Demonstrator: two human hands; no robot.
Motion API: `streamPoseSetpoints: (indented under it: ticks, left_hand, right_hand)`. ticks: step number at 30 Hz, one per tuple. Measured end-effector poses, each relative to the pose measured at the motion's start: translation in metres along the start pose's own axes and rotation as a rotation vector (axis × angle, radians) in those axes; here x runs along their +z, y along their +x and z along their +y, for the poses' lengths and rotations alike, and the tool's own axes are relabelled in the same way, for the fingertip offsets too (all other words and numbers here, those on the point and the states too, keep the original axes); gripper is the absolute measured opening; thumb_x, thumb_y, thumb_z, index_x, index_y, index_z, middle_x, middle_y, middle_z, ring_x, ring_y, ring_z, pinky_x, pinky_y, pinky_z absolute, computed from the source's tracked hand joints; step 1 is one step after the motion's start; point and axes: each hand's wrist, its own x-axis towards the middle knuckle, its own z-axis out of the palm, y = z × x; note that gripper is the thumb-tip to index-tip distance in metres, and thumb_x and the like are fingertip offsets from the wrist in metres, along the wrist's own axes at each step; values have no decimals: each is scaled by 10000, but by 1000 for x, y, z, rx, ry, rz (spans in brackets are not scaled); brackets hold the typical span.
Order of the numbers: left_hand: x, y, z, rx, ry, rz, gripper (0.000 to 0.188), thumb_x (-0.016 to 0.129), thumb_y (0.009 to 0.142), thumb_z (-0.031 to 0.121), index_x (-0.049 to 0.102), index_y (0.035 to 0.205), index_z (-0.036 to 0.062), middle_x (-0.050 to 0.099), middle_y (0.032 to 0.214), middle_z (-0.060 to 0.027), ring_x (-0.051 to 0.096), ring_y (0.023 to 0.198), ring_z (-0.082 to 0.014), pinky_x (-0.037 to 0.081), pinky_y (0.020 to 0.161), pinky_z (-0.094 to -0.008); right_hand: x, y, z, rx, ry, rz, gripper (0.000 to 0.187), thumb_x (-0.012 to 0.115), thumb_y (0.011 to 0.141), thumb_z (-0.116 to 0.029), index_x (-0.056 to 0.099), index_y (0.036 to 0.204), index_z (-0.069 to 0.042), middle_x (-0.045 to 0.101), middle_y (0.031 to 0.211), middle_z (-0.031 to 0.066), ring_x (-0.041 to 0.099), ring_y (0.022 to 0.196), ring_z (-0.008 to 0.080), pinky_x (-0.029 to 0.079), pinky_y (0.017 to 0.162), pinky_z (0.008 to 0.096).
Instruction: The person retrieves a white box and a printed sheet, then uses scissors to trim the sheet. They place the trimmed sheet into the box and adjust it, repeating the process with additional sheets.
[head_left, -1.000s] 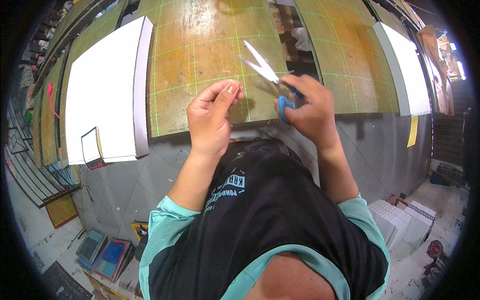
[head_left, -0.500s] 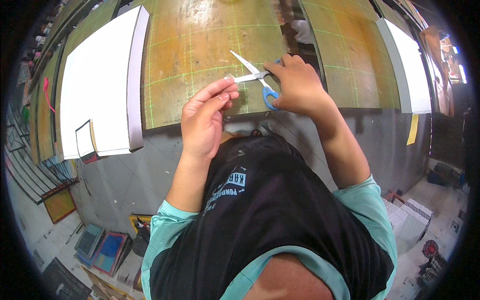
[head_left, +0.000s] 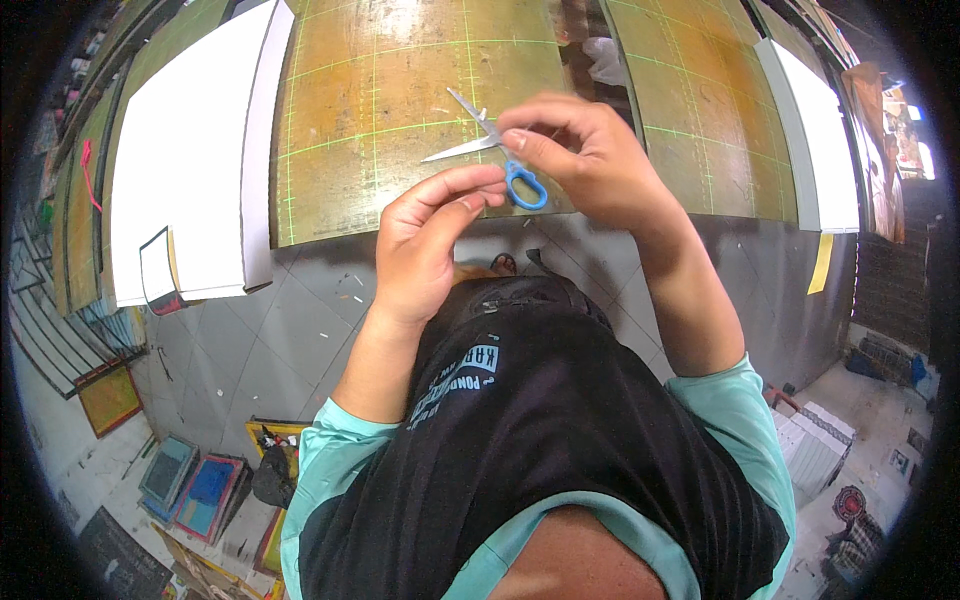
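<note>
A pair of scissors [head_left: 523, 187] with blue handles lies with its blades spread over the green-lined work table [head_left: 350, 95]. My right hand [head_left: 595, 150] is bent above the pivot, thumb and forefinger drawn together and slightly blurred. It covers part of the scissors, and what it holds, if anything, does not show clearly. Just left of the visible handle loop, the fingers of my left hand [head_left: 425, 235] are pinched together. Whatever is between these fingertips is too small to name. A tiny pale scrap shows by the upper blade.
A large white box-like panel [head_left: 195, 150] stands at the table's left, another white panel [head_left: 815, 140] at its right. A yellow strip [head_left: 821, 263] hangs below the right one. Framed screens [head_left: 208, 495] lean on the floor at lower left; a white stack [head_left: 812, 450] sits at lower right.
My right hand has released the scissors' handles and lifted, its fingers turning toward my left hand. The scissors have turned and shifted left. My left hand has moved slightly right.
</note>
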Motion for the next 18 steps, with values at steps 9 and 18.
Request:
streamPoseSetpoints:
  ticks: [9, 18]
  left_hand:
    - [15, -1, -7, -146, -6, 42, 268, 493, 876, 51, 591, 1098, -63, 646, 990, -125, 596, 908, -167, 447, 838, -281]
    - [4, -3, -17, -151, -51, 174, 366, 503, 883, 171, 558, 1150, -73, 638, 993, -122, 578, 891, -171, 411, 800, -276]
  right_hand:
    - [-7, -9, 15, 8, 151, -71, 142, 620, 847, -105, 639, 857, 35, 628, 829, 35, 554, 773, 75, 440, 697, 225]
    - [-46, 33, 74, 195, 72, 424, 189, 646, 792, -150, 692, 893, 3, 682, 880, 83, 605, 826, 137, 464, 768, 276]
